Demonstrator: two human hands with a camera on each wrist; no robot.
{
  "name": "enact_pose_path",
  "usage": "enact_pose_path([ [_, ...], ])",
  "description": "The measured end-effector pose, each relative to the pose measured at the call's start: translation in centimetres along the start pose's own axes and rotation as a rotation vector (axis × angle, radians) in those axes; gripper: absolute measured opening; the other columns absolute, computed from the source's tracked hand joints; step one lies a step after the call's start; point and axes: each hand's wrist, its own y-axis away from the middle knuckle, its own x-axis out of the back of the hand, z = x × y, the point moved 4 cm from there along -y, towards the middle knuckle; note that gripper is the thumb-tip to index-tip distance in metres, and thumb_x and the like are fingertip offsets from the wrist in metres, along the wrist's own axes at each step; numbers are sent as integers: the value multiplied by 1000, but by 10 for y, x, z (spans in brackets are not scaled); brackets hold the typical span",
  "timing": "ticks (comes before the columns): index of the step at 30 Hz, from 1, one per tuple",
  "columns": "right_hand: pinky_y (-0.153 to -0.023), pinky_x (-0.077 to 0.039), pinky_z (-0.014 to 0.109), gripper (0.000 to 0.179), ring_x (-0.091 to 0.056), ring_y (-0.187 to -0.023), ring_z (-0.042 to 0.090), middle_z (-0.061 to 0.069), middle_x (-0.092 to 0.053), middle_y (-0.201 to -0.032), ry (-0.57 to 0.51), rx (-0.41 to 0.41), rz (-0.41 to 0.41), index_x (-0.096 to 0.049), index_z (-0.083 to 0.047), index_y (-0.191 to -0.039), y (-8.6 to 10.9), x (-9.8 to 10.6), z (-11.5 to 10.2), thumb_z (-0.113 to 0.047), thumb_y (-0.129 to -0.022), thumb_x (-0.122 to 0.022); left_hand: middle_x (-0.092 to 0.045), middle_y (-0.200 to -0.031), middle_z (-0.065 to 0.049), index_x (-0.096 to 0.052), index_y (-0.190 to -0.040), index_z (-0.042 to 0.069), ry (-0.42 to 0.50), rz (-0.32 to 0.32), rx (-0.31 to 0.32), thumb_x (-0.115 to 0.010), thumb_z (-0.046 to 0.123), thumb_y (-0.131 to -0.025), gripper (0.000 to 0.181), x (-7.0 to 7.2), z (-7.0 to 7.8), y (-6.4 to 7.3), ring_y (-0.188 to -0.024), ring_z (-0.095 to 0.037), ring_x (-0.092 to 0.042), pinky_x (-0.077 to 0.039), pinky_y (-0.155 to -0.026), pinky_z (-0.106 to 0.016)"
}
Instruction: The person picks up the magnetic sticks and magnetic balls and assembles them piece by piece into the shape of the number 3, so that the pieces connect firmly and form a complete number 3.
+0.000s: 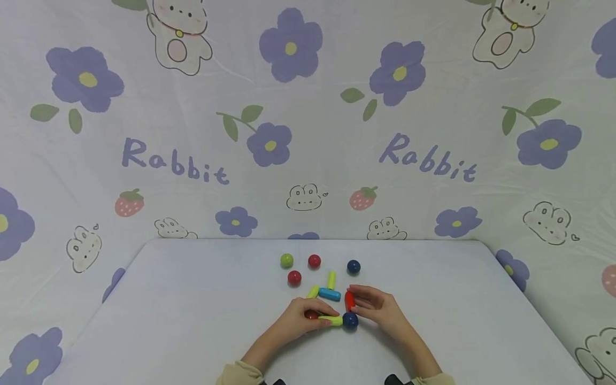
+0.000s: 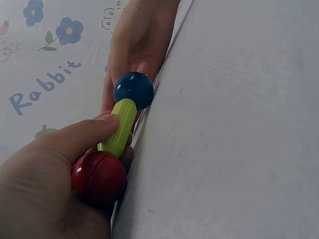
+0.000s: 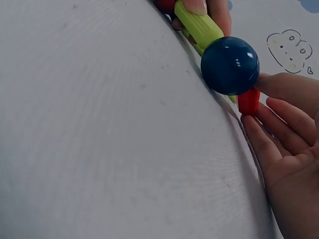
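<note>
My left hand pinches a yellow-green ridged rod between thumb and fingers. A red ball joins the rod's near end, and a dark blue ball its other end. A short red rod stretches from the blue ball toward the back of the table. My right hand holds this red rod between thumb and fingertips. Behind the left hand another yellow-green rod slants away, partly hidden. Just behind the hands a light blue rod lies crosswise near one more yellow-green rod.
Farther back on the white table are loose balls: a green ball, two red balls, one at the back and one nearer, and a dark blue ball. A rabbit-and-flower cloth hangs behind the table.
</note>
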Motion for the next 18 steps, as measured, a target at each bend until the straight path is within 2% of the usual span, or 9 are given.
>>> enact_pose_path([
  [6, -101, -48, 22, 58, -49, -134, 37, 21, -53, -142, -26, 2, 11, -52, -2, -137, 0, -1, 0, -14, -85, -75, -75, -109, 5, -75, -109, 23, -5, 2, 9, -74, 19, -87, 23, 0, 2, 0, -107, -4, -64, -46, -99, -18],
  [18, -102, -47, 23, 57, -47, -136, 36, 19, -52, -143, -64, -18, 31, -53, -3, -136, 3, -2, -4, -10, -84, -75, -74, -108, 9, -75, -109, 25, -26, -4, 22, -73, 19, -87, 23, 1, 3, 1, -106, -1, -63, -45, -100, -18],
])
